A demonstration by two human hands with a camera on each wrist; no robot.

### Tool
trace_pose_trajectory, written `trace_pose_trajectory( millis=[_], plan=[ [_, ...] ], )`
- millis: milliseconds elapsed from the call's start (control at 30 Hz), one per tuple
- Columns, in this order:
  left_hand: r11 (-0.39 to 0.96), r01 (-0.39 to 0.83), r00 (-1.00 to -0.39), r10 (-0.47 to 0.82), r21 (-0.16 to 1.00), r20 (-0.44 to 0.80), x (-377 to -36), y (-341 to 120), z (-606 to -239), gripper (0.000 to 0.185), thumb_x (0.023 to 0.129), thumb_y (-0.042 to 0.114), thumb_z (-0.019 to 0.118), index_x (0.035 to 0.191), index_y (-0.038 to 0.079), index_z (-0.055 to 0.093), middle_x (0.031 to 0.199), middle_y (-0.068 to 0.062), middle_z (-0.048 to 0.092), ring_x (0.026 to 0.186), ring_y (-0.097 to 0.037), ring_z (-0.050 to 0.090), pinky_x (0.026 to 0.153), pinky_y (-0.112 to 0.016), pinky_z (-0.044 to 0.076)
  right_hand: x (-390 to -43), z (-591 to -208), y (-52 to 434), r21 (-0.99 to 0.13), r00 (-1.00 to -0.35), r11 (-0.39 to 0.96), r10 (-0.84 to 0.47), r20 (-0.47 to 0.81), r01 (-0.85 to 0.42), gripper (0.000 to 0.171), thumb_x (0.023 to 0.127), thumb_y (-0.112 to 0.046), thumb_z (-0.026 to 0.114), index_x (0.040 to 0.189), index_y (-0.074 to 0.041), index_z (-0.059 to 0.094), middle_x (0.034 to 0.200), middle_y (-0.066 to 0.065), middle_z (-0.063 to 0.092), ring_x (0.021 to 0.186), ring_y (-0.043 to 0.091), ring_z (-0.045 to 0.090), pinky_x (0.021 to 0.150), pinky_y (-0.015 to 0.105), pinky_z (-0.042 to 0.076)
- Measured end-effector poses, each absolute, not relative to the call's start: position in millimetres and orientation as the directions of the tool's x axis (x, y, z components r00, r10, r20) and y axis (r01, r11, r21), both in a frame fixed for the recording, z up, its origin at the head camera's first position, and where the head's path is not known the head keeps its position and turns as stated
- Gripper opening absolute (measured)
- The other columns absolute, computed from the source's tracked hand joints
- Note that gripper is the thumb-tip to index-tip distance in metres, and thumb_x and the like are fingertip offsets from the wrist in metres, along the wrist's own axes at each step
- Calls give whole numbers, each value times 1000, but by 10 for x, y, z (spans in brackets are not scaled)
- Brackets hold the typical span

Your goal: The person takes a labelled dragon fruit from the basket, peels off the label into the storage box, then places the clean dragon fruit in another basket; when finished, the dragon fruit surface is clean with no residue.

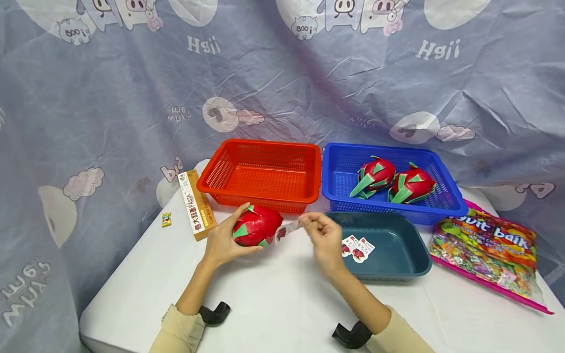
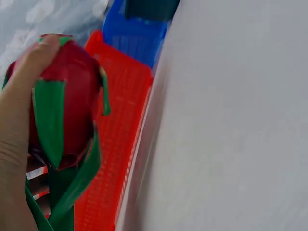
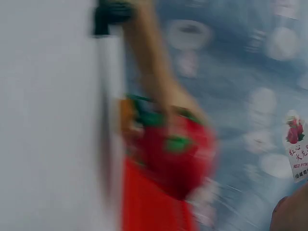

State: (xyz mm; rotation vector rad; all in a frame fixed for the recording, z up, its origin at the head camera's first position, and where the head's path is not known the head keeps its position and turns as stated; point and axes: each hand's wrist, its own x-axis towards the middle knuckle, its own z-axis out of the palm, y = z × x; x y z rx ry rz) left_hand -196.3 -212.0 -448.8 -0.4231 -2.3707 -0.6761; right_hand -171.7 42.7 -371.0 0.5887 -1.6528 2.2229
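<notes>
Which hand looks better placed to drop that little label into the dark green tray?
Probably the right hand: it already pinches the label and is beside the tray. The left hand holds the dragon fruit.

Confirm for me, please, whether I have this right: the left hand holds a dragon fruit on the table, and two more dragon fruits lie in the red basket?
Not quite. The left hand does hold a dragon fruit on the table, but the two other dragon fruits lie in the blue basket, not the red basket, which holds none. The head view shows this.
</notes>
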Motion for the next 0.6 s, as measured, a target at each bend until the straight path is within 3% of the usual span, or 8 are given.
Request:
trace_pose_trajectory(
  millis=[133, 267, 367, 500, 600],
  plan=[
    [827, 402, -782, 85, 394, 618, -2029, -2162, -4513, 100, 49, 68, 72, 136, 35, 34, 112, -1, 60, 85, -17, 61, 64, -33, 51, -1780, -3426, 1037, -816, -867, -298, 110, 487, -496, 10, 84, 1, 58, 84, -4, 66, 54, -5, 44, 52, 7, 34, 47, 18, 30],
    [806, 404, -793, 74, 431, 605, -2002, -2156, -4509, 101, 50, 65, 74, 137, 35, 32, 112, -3, 60, 88, -20, 61, 66, -36, 52, -1849, -3374, 1725, -922, -925, 78, -22, 379, -379, 16, 85, -14, 61, 92, -1, 66, 53, -5, 40, 54, 9, 35, 51, 17, 36],
    [806, 392, -801, 63, 443, 595, -1972, -2167, -4507, 101, 49, 64, 75, 137, 36, 31, 113, -3, 60, 89, -20, 61, 67, -38, 52, -1958, -3524, 2081, -876, -954, 377, -141, 266, -300, 28, 86, -26, 60, 96, 0, 65, 52, -5, 34, 50, 8, 31, 46, 21, 35],
    [807, 381, -812, 58, 452, 581, -1961, -2174, -4510, 102, 49, 61, 77, 137, 36, 32, 113, -5, 60, 90, -23, 61, 69, -41, 52, -2108, -3834, 2294, -765, -960, 585, -227, 165, -270, 29, 85, -32, 59, 93, -5, 68, 50, -4, 29, 42, 6, 23, 36, 25, 22],
    [801, 381, -817, 59, 461, 573, -1977, -2144, -4514, 102, 49, 59, 78, 137, 35, 32, 114, -6, 60, 90, -24, 61, 69, -42, 52, -2173, -4037, 2348, -682, -961, 680, -238, 143, -270, 24, 85, -32, 59, 89, -10, 69, 49, -5, 30, 40, 5, 21, 36, 23, 19]
  ],
)
